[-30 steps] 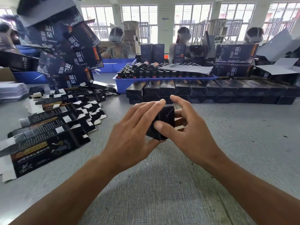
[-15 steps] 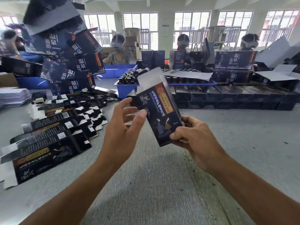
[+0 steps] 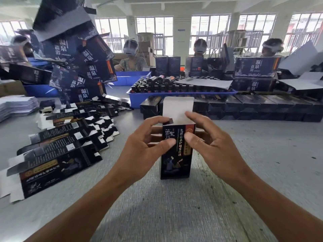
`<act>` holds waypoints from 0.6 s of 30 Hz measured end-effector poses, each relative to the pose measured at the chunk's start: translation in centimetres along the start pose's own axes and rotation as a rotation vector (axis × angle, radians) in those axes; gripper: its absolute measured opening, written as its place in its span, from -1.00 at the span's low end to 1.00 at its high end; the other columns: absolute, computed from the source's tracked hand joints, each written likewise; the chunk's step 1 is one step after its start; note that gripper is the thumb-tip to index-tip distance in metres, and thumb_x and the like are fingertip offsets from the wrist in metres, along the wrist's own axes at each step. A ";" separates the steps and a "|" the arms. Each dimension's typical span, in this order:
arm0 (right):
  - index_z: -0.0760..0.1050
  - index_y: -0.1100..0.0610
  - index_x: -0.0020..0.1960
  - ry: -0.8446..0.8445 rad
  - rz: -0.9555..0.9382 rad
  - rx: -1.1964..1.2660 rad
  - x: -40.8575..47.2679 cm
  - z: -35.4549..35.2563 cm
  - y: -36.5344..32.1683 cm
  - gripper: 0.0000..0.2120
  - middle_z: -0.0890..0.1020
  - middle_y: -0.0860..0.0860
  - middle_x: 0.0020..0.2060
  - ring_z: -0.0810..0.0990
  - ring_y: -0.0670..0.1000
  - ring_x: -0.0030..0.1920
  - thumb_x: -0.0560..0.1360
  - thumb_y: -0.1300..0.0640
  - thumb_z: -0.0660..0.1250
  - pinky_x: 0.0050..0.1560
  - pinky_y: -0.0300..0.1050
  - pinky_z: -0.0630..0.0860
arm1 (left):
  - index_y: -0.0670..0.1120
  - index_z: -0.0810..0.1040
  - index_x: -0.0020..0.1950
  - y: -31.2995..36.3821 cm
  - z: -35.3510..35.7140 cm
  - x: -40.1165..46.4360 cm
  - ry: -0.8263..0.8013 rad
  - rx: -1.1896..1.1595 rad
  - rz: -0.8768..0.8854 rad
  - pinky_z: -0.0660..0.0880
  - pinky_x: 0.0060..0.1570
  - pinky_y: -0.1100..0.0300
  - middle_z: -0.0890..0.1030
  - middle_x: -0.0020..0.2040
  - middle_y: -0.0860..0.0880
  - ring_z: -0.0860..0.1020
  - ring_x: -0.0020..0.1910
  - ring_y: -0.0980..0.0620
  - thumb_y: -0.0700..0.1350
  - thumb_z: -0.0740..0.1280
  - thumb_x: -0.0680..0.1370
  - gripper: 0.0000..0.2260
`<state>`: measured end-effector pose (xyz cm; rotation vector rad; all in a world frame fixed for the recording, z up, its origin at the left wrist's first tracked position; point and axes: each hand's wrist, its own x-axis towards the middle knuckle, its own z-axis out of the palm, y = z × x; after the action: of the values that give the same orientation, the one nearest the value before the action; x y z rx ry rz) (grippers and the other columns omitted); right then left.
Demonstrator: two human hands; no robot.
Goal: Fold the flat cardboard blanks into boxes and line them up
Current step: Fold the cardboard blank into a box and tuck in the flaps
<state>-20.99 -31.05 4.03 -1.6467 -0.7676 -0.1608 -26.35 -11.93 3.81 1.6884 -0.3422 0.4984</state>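
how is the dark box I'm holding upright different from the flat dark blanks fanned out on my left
The dark printed cardboard box between your left hand and right hand stands upright, opened into a tube; the flat dark cardboard blanks lie collapsed and overlapping on the grey table.
The box's white top flap sticks up; the blanks' flaps lie flat.
The box is gripped; the blanks lie untouched.
Both share dark printing and white insides.

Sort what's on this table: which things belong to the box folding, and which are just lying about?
Job: box, upright, top flap open, held by left hand and right hand; flat blanks; row of folded boxes.
Lying about: blue tray of bottles; large cartons; paper stack.
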 end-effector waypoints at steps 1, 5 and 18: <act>0.48 -0.33 0.30 -0.012 0.004 -0.025 0.0 -0.1 0.0 -0.62 0.62 -0.31 0.17 0.58 -0.31 0.17 0.60 0.08 0.35 -0.04 -0.45 0.53 | 0.22 0.56 0.21 0.0 -0.1 0.0 -0.005 0.000 -0.014 0.61 -0.07 0.25 0.68 0.09 0.09 0.68 0.05 0.05 -0.08 0.47 0.47 -0.64; 0.55 -0.23 0.28 -0.030 -0.003 -0.018 0.1 -0.2 -0.2 -0.72 0.61 -0.22 0.22 0.56 -0.25 0.24 0.61 0.00 0.28 0.13 -0.34 0.55 | 0.16 0.63 0.13 0.2 -0.4 0.2 0.057 -0.003 0.002 0.60 0.04 0.19 0.68 0.12 0.07 0.67 0.08 0.03 0.07 0.45 0.54 -0.82; 0.50 -0.13 0.28 0.068 -0.090 0.121 -0.1 0.3 -0.7 -0.70 0.65 -0.23 0.18 0.63 -0.21 0.16 0.55 -0.03 0.32 0.02 -0.39 0.55 | 0.02 0.66 -0.05 0.5 -0.2 0.1 0.158 0.047 0.104 0.60 -0.04 0.24 0.68 0.09 0.07 0.67 0.08 0.06 -0.03 0.46 0.44 -0.88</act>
<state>-21.57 -30.83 4.47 -1.4866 -0.7848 -0.2287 -26.57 -11.80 4.27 1.6703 -0.3066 0.7171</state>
